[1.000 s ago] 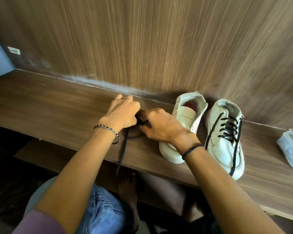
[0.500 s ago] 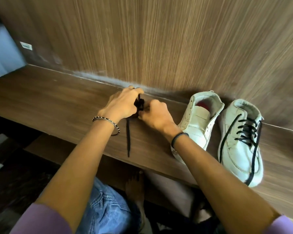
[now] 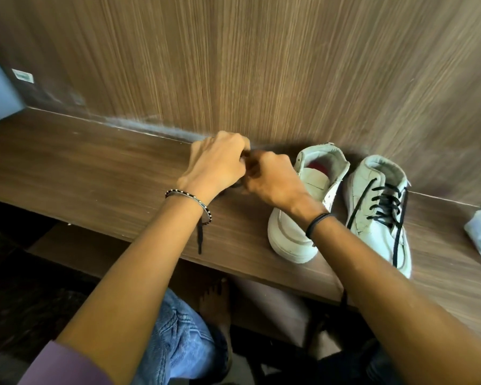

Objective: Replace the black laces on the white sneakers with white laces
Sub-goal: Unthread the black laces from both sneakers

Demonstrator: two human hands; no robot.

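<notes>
Head view shows me left hand and right hand curled together, apparently pinching the removed black lace. Left sneaker is bare; right sneaker is laced black.

The left shoe is white and unlaced. Just beside it, the right shoe wears a loose black lace. A spare black lace lies left of both, one end showing.
</notes>
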